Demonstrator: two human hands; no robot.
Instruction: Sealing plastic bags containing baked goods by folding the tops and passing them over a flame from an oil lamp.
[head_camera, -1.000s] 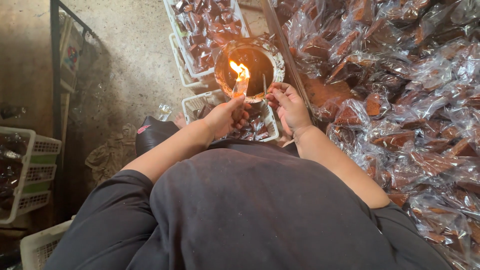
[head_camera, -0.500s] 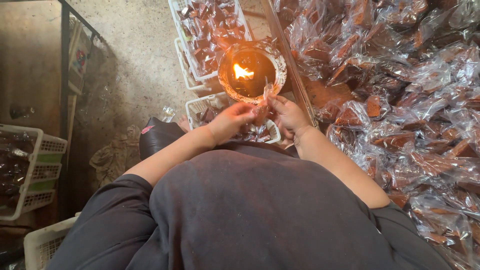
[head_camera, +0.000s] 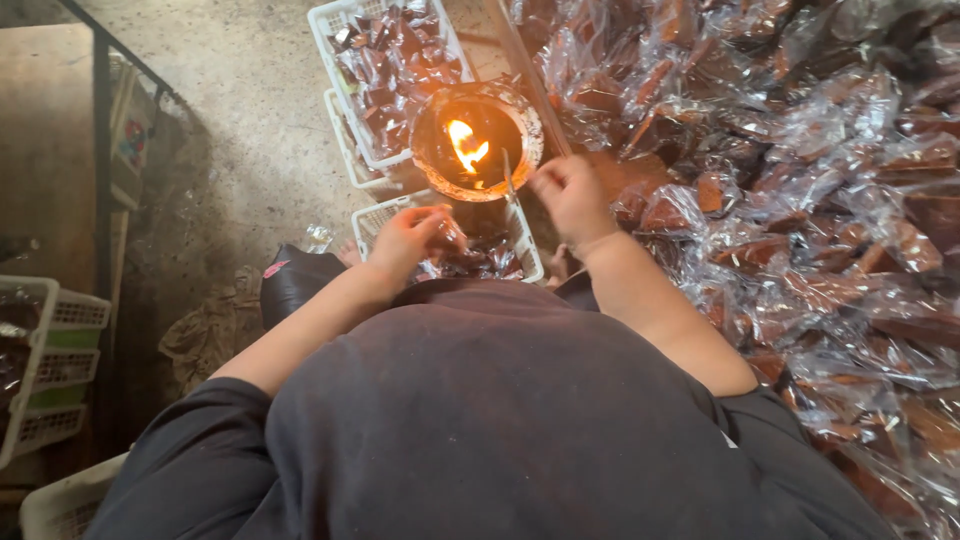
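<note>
Concrete floor (head_camera: 250, 130); flame bowl (head_camera: 478, 140). Left hand (head_camera: 410, 238) pinches light, crinkly packet (head_camera: 448, 238), probably by its edge; right hand (head_camera: 570, 195) closed on thin stick (head_camera: 509, 178).

A single head-worn camera looks steeply down over the person's dark shirt (head_camera: 480, 420), close in. The burning bowl (head_camera: 477, 140) sits top centre, with concrete floor (head_camera: 250, 130) to its left and wrapped packets (head_camera: 800, 200) to its right.

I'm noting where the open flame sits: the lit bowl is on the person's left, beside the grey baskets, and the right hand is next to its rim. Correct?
Not quite. In the head view the bowl with the flame sits ahead of the person, between the white baskets and the heap of clear packets. The right hand is indeed beside its rim.
</note>
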